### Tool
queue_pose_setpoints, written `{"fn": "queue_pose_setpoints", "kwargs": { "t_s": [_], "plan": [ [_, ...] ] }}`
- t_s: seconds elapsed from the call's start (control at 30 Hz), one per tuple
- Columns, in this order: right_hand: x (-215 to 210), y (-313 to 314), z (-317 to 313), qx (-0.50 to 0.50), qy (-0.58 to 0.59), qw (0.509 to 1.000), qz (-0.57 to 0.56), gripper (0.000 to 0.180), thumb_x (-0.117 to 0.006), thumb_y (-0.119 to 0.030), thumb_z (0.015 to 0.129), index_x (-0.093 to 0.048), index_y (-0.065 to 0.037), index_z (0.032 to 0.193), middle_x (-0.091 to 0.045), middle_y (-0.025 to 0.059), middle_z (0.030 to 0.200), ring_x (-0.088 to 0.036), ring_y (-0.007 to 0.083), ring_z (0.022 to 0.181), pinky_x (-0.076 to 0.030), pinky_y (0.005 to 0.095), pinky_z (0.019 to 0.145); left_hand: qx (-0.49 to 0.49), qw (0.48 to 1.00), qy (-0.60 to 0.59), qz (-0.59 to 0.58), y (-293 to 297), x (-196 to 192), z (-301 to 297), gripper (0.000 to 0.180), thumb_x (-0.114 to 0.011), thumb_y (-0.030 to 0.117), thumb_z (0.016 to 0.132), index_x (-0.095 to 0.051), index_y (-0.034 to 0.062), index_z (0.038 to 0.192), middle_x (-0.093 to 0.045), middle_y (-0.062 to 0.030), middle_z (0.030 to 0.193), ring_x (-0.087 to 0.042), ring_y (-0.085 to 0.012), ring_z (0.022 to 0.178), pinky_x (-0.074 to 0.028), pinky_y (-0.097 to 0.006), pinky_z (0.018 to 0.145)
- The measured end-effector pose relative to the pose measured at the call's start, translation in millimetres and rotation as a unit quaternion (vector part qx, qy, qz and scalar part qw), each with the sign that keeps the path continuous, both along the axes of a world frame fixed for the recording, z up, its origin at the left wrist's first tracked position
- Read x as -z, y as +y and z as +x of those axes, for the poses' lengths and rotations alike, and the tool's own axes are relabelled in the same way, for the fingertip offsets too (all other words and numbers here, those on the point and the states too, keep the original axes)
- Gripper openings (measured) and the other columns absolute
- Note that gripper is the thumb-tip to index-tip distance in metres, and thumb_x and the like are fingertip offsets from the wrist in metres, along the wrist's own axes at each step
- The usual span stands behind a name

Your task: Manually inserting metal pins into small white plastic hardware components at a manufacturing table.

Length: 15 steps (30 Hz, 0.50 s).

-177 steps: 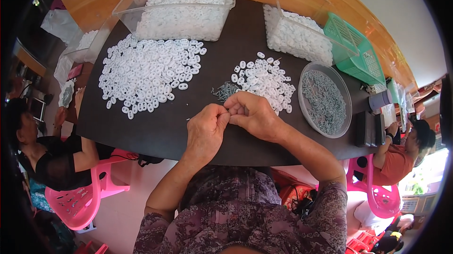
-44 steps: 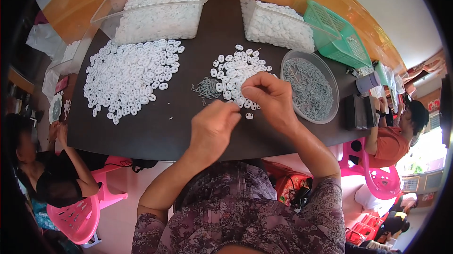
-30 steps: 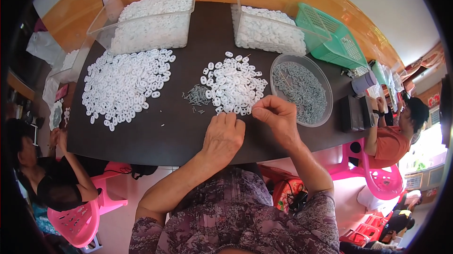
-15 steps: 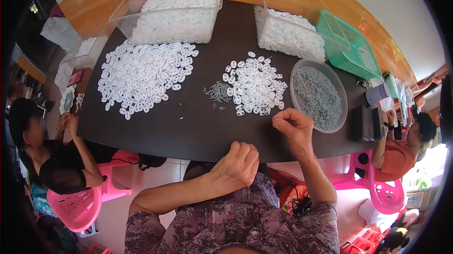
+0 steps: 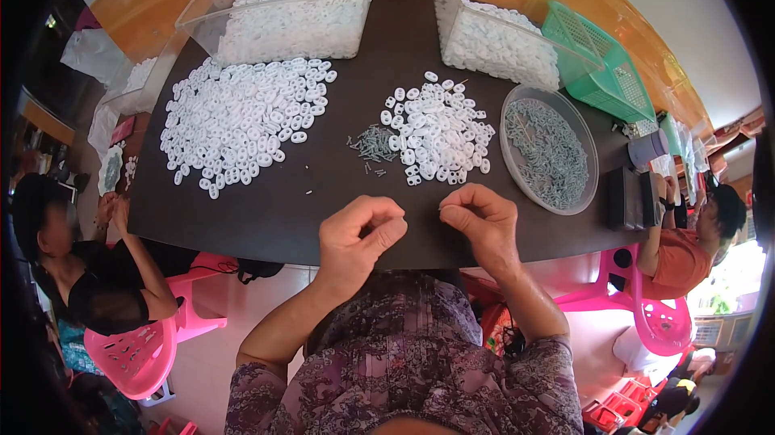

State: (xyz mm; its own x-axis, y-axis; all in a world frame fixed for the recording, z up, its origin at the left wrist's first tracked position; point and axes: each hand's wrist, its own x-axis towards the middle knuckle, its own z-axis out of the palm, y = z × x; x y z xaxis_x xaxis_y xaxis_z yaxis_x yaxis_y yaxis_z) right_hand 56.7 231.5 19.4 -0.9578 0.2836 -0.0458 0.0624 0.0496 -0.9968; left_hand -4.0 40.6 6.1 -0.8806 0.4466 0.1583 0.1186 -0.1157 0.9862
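Note:
Above the table's near edge, my left hand (image 5: 360, 235) is closed, its fingers curled and the thumb brought near the forefinger. Facing it across a small gap, my right hand (image 5: 484, 226) makes a pinch of thumb and forefinger. Whatever either hand grips is too small to make out. Just beyond them lies a heap of white plastic pieces (image 5: 440, 132) with two holes each. A small pile of grey screws (image 5: 373, 144) touches that heap on the left. To the right, a round clear tub (image 5: 593, 168) holds many more screws.
A larger heap of white oval pieces (image 5: 234, 124) spreads at left. Behind stand two clear bins (image 5: 278, 5) (image 5: 517, 11) of white pieces and a green basket (image 5: 630, 100). Black boxes (image 5: 626, 209) sit at right. One person (image 5: 97, 273) sits left, another (image 5: 686, 261) right, by pink chairs.
My left hand has risen from the table's near edge and turned, coming level with the right hand. The right hand has shifted a little left, still pinched.

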Motion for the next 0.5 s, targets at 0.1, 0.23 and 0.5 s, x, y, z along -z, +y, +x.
{"fn": "queue_pose_setpoints", "kwargs": {
  "t_s": [0.1,0.23,0.5],
  "plan": [
    [-5,-15,-1,-0.021,0.022,0.999,0.011,0.007,-0.067,-0.002,0.083,-0.064,0.0,0.089,-0.063,-0.0012,0.081,-0.054,0.004,0.076,-0.045,0.0201,0.068,0.026,0.984,-0.138,0.114,1,1,1,0.013,-0.065,0.003,0.086,-0.063,-0.0044,0.098,-0.064,-0.0064,0.087,-0.06,-0.011,0.072,-0.05,-0.023,0.065],
    [-6,-25,-3,-0.053,0.054,0.996,0.044,0.008,-0.064,0.003,0.084,-0.062,0.001,0.091,-0.06,0.0014,0.084,-0.054,0.0064,0.078,-0.044,0.021,0.07,-0.002,0.974,-0.179,0.141,5,0,6,0.017,-0.065,0.005,0.087,-0.062,-0.0049,0.101,-0.065,-0.0082,0.088,-0.061,-0.0117,0.073,-0.052,-0.022,0.069],
    [-3,-37,-5,-0.068,0.099,0.991,0.06,0.008,-0.059,0.006,0.086,-0.061,0.004,0.093,-0.058,0.004,0.087,-0.054,0.0089,0.079,-0.043,0.0213,0.071,0.031,0.981,-0.158,0.106,-5,2,7,0.017,-0.059,0.006,0.091,-0.061,-0.0029,0.106,-0.063,-0.0048,0.09,-0.059,-0.0082,0.077,-0.05,-0.02,0.069]
  ]
}}
